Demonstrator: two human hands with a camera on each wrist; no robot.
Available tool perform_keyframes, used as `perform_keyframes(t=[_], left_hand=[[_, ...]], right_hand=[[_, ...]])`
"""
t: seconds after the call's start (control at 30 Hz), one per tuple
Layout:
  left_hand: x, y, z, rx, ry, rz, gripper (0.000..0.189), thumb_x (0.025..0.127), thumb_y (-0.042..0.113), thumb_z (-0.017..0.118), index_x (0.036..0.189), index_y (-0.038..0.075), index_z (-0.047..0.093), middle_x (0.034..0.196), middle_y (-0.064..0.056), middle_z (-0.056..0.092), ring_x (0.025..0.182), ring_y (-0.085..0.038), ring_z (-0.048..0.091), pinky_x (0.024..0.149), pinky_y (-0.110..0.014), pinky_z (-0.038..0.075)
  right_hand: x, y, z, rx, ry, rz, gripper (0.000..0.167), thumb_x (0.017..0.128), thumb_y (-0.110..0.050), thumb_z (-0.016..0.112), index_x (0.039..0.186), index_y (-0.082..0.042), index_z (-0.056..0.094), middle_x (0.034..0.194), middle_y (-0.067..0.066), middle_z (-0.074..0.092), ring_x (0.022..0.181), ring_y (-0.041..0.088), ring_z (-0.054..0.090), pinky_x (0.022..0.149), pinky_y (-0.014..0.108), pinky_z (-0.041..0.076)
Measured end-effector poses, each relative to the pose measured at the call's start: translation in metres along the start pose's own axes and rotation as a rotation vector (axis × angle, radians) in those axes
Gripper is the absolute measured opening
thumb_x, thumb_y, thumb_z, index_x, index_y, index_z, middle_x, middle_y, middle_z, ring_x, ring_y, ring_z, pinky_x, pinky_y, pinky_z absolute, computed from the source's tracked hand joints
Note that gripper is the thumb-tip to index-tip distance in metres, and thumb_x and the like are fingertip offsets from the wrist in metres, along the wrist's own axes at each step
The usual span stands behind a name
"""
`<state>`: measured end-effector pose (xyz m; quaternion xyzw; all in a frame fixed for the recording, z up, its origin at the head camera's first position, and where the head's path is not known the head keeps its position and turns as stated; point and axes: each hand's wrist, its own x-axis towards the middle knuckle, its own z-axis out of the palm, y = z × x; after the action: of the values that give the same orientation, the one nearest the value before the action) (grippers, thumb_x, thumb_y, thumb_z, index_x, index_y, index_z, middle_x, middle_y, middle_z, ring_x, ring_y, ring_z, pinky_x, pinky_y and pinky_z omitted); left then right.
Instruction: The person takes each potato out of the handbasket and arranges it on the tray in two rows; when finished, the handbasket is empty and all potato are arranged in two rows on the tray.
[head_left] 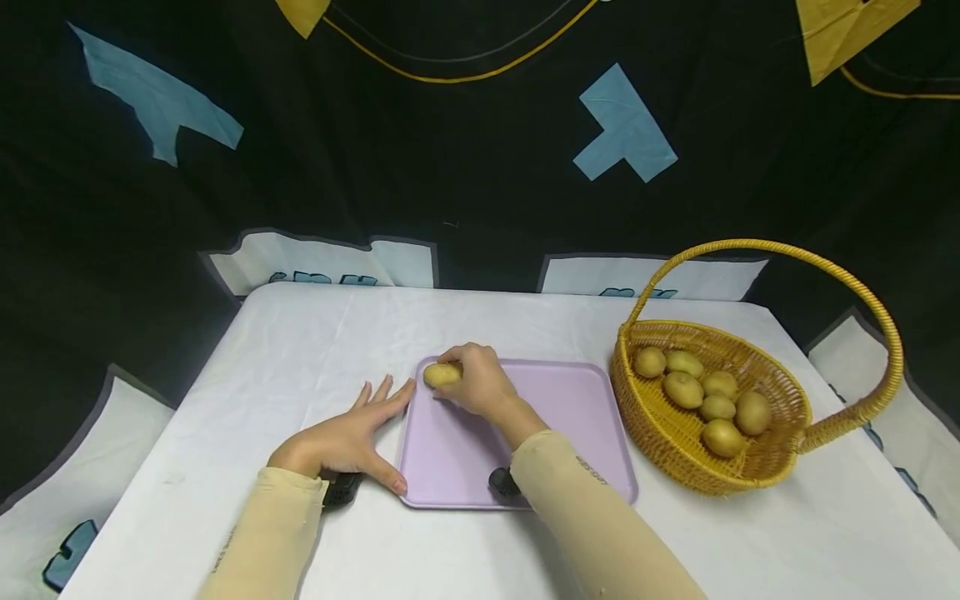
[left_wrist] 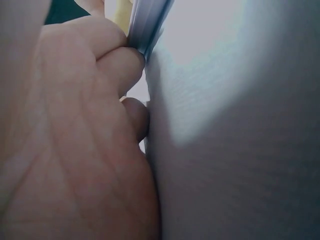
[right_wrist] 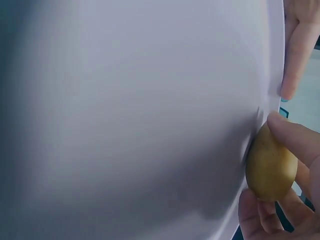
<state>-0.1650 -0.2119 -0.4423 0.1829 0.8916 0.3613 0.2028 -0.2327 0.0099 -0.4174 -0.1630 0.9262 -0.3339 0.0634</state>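
Observation:
A potato (head_left: 442, 375) sits at the far left corner of a lilac tray (head_left: 555, 417). My right hand (head_left: 480, 383) pinches it between thumb and fingers; in the right wrist view the potato (right_wrist: 271, 165) is low over the tray surface. With fingers spread, my left hand (head_left: 352, 437) rests at the tray's left edge, its thumb and index fingertips touching the rim. The left wrist view shows the underside of the left hand (left_wrist: 85, 120) against the white cloth, beside the tray rim (left_wrist: 145, 25).
A wicker basket (head_left: 645, 429) with a tall arched handle (head_left: 780, 246) stands right of the tray, holding several potatoes (head_left: 684, 390). White cloth (head_left: 352, 333) covers the table. Behind it hangs a black curtain (head_left: 450, 183) with blue and yellow patches.

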Motion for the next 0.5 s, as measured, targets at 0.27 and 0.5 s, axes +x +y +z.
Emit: perform_keyframes(t=[0.27, 0.5], left_hand=[[-0.002, 0.0021, -0.0017, -0.003, 0.005, -0.001, 0.142, 0.054, 0.047, 0.097, 0.163, 0.019, 0.011, 0.165, -0.022, -0.011, 0.144, -0.05, -0.023, 0.105, -0.078, -0.005], [-0.0029, 0.0021, -0.0014, -0.01, -0.002, 0.001, 0.141, 0.055, 0.047, 0.097, 0.163, 0.02, 0.011, 0.165, -0.021, -0.012, 0.144, -0.048, -0.024, 0.106, -0.077, -0.006]], right_hand=[[-0.0002, 0.0006, -0.0007, -0.002, 0.011, -0.021, 0.048, 0.076, -0.017, 0.09, 0.12, -0.009, 0.073, 0.115, 0.007, 0.066, 0.107, 0.023, 0.057, 0.096, 0.036, 0.048], [-0.0004, 0.0039, -0.0034, 0.013, 0.004, -0.021, 0.054, 0.074, -0.017, 0.092, 0.123, -0.009, 0.07, 0.114, 0.006, 0.066, 0.107, 0.023, 0.058, 0.099, 0.037, 0.047]])
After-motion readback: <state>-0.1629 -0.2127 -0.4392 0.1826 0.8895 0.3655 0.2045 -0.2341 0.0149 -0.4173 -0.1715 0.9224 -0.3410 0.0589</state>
